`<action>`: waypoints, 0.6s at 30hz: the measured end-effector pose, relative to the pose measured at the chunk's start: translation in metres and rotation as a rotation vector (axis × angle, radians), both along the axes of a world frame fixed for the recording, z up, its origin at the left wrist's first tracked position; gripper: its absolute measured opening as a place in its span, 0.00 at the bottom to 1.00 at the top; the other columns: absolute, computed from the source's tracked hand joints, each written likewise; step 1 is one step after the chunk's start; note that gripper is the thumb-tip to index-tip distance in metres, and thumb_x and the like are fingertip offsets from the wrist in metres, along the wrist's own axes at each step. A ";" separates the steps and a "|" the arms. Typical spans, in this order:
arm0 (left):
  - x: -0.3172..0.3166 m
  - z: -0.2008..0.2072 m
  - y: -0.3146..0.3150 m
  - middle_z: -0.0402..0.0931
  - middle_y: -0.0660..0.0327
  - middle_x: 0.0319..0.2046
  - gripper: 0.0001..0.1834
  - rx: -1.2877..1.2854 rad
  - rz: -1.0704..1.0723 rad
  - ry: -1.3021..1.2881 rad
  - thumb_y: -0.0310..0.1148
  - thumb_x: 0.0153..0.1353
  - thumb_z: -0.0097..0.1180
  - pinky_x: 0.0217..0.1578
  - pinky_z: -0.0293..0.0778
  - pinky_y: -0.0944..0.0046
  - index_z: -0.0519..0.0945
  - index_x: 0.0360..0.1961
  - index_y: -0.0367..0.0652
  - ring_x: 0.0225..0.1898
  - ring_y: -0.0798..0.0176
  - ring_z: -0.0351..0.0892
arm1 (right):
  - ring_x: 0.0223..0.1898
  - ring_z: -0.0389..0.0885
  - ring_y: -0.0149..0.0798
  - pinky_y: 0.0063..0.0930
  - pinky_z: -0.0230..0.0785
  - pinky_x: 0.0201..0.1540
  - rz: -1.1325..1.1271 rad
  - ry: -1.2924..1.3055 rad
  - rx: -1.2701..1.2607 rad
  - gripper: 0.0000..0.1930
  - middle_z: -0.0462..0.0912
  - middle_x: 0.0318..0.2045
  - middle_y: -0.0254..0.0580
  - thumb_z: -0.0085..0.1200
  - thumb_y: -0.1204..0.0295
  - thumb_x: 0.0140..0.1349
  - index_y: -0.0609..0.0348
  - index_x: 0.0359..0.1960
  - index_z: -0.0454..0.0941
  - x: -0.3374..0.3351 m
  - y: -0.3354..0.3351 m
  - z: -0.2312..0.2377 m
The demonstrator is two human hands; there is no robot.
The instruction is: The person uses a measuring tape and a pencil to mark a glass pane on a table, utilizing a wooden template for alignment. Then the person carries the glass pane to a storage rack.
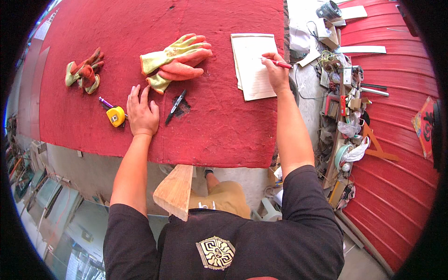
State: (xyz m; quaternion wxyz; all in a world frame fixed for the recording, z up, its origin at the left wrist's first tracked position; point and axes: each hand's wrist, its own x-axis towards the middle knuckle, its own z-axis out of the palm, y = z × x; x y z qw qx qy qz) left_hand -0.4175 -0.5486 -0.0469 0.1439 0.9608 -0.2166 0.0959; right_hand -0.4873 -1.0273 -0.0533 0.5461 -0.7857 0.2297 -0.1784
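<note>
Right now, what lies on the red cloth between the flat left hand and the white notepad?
In the head view, a black marker pen lies between the left hand and the white notepad; otherwise bare red cloth.

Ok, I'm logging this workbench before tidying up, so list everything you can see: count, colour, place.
red felt table cover: one, red, over the whole bench
notepad: one, white, right part of the bench under the writing hand
red pen: one, red, in the right hand, tip on the notepad
black marker: one, black, mid bench, right of the left hand
tape measure: one, yellow, just left of the left hand
work gloves: one pair, yellow-green and orange, mid bench
smaller gloves: one pair, same colours, far left
wooden plank: one, pale, below the bench edge
tool clutter: many mixed items, right of the bench
left hand: flat on the cover
right hand: gripping the pen
</note>
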 end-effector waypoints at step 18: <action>0.000 -0.004 0.002 0.67 0.50 0.71 0.30 -0.004 0.006 -0.003 0.36 0.64 0.57 0.75 0.60 0.43 0.75 0.69 0.50 0.75 0.43 0.63 | 0.36 0.89 0.36 0.32 0.80 0.44 -0.102 0.131 -0.304 0.11 0.91 0.33 0.43 0.67 0.67 0.61 0.61 0.41 0.88 0.004 0.017 0.003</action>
